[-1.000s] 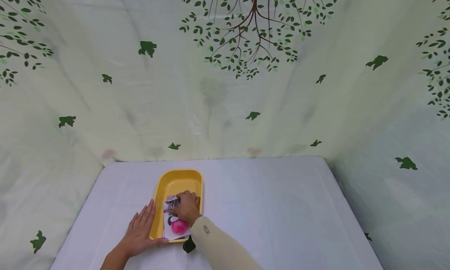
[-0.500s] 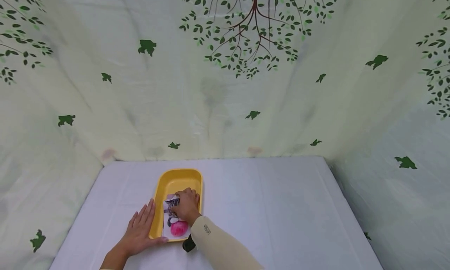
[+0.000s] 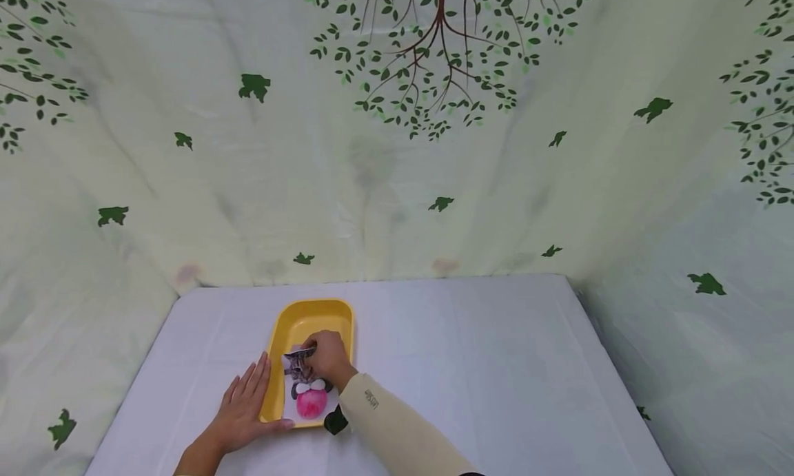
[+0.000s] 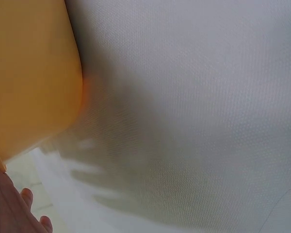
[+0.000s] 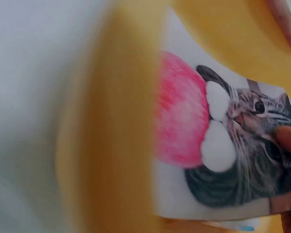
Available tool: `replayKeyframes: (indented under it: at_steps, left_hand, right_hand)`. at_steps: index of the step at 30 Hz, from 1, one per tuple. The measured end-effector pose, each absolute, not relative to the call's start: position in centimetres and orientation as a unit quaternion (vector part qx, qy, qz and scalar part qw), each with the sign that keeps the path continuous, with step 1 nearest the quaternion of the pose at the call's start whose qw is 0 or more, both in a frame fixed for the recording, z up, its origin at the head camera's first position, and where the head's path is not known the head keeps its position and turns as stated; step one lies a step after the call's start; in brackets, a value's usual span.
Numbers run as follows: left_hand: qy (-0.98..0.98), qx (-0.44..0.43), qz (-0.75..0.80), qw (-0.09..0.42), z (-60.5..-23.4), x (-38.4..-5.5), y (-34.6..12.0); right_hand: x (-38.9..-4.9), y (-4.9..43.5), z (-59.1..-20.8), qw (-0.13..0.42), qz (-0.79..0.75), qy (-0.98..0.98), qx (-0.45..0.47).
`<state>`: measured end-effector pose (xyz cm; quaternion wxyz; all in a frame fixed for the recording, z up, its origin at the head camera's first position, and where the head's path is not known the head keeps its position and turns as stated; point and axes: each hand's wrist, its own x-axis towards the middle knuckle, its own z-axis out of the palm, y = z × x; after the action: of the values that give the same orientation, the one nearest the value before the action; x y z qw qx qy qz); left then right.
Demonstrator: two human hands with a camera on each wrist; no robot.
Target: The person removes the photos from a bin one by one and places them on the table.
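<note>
A yellow tray lies on the white-covered table. In its near half is a printed picture of a tabby kitten with a pink ball. My right hand reaches into the tray and pinches the picture at its far edge. In the right wrist view, the thumb presses on the kitten's head, and the picture's long side stands a little above what lies below it. My left hand has its fingers straight along the tray's left side, the thumb at the near rim. The left wrist view shows the tray's outer wall.
A small black object shows at the tray's near right corner, beside the right sleeve. Under the picture, another printed edge with a blue patch peeks out. Cloth walls with leaf prints surround the table.
My right hand has shifted slightly left and its grip on the picture has changed; more of the kitten's face and the white bow-like shape now show. The left hand stays at the tray.
</note>
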<state>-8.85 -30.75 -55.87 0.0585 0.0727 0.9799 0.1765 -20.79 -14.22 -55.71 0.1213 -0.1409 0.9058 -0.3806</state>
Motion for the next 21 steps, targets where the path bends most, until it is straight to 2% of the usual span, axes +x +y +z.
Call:
replayKeyframes:
  at_steps: [8,13,21]
  left_hand:
    - [0.98,0.079,0.177,0.045,-56.2,-8.8,-30.9]
    - [0.98,0.083,0.178,0.038,-56.5,-8.9,-30.9]
    - [0.978,0.081,0.188,0.044,-56.3,-8.8,-30.9]
  right_hand:
    - [-21.1,-13.3,-54.7,0.128,-0.395,0.896,-0.156]
    - [-21.0,-12.5,-55.1,0.097,-0.408,0.889,-0.184]
    - [-20.9,-11.2,-54.9,0.095,-0.512,0.835,-0.176]
